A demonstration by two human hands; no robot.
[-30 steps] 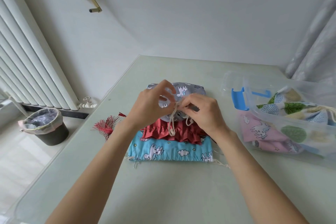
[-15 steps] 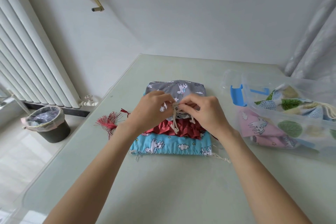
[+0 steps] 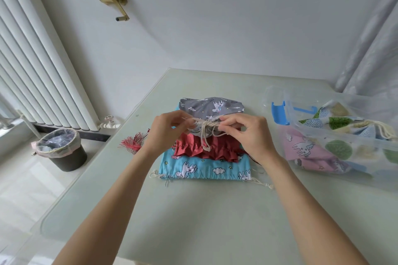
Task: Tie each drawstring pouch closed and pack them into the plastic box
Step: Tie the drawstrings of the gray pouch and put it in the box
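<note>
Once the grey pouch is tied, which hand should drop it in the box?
Right, probably. The plastic box sits on the right side of the table, next to the right hand. Both hands pinch the cord of the grey pouch; the left hand would have to reach across.

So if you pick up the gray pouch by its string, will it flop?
Probably floppy: the gray pouch is thin cloth, bunched where the string gathers it. It looks light, as it sits puffed atop the red pouch. It likely won't roll.
</note>
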